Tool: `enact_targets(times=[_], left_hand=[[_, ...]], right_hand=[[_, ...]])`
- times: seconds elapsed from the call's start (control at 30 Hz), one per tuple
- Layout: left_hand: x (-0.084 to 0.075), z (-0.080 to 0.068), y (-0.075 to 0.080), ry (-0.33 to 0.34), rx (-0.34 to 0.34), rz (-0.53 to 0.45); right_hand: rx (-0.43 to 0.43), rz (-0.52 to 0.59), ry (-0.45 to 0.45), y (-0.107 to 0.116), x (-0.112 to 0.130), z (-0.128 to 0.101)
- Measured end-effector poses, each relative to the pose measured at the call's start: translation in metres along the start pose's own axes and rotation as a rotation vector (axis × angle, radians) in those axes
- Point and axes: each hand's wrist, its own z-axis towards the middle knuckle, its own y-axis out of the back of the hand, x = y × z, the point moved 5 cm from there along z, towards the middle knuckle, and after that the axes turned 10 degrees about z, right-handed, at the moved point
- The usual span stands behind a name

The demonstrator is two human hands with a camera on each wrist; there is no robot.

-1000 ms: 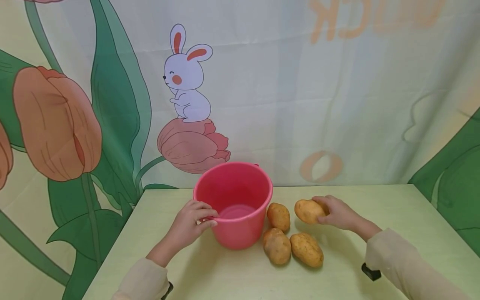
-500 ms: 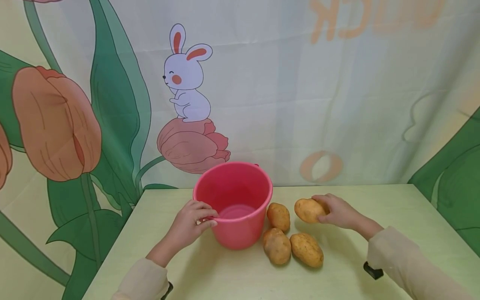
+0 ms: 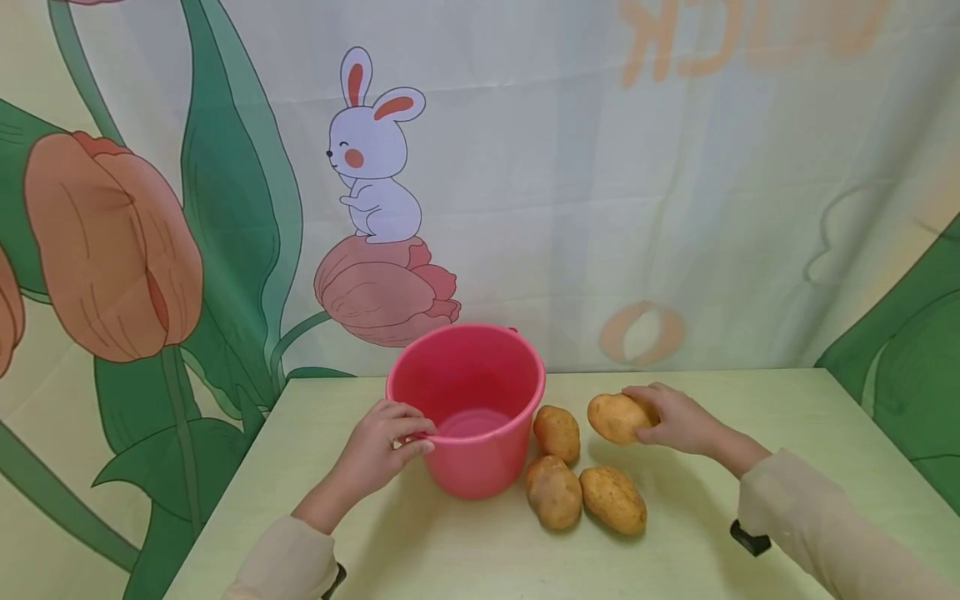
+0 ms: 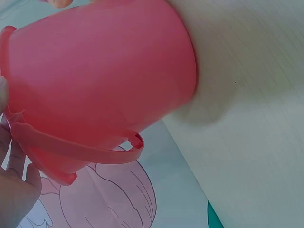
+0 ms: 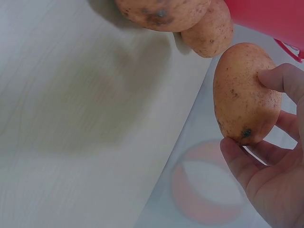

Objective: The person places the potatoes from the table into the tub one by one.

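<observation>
Head view, left hand fingers curled on pink bucket rim, right hand fingers clamped on raised potato, three potatoes on tabletop.

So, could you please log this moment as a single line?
left hand: grips pink bucket rim | right hand: holds potato off table | three potatoes beside bucket
</observation>
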Motion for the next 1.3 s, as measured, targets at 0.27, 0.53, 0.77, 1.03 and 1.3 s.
enact_targets(times=[0.27,0.53,0.77,1.03,1.3], left_hand=[[0.0,0.0,0.0,-0.008,-0.001,0.006],[0.001,0.001,-0.002,0.044,0.016,-0.005],[0.001,0.0,-0.001,0.056,0.019,-0.007],[0.001,0.001,-0.001,0.053,0.006,0.006],[0.0,0.0,-0.002,0.055,0.002,-0.008]], right_hand=[[-0.012,0.0,0.054,0.004,0.006,-0.001],[0.014,-0.021,-0.02,0.007,0.01,0.0],[0.013,-0.047,0.016,0.011,0.014,0.002],[-0.004,-0.059,0.043,0.012,0.02,0.004],[0.014,-0.035,0.029,0.007,0.022,0.005]])
